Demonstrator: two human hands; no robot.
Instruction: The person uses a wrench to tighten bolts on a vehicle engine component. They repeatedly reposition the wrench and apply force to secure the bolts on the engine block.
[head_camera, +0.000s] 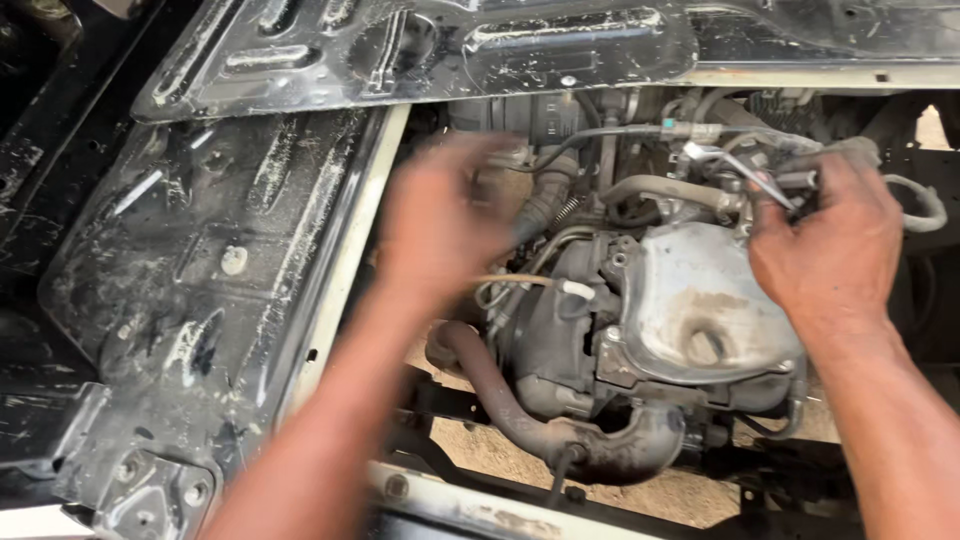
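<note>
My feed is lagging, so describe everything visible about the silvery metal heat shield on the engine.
The silvery metal heat shield is a rounded, stamped sheet cover, dull grey with brown rust stains and an oval dent low in its middle. It sits bolted on the engine's right side, facing up. The right hand hovers at its upper edge; contact is unclear.

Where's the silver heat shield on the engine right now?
The silver heat shield sits right of centre in the head view, just below the right hand and above the curved rusty pipe.

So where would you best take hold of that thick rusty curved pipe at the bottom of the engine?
Probably the rusty curved pipe is best gripped on its straight slanted run, coming from the left and above: that stretch is round, bare and open toward the camera. Its lower elbow sits tight against the frame rail and engine block.
</note>
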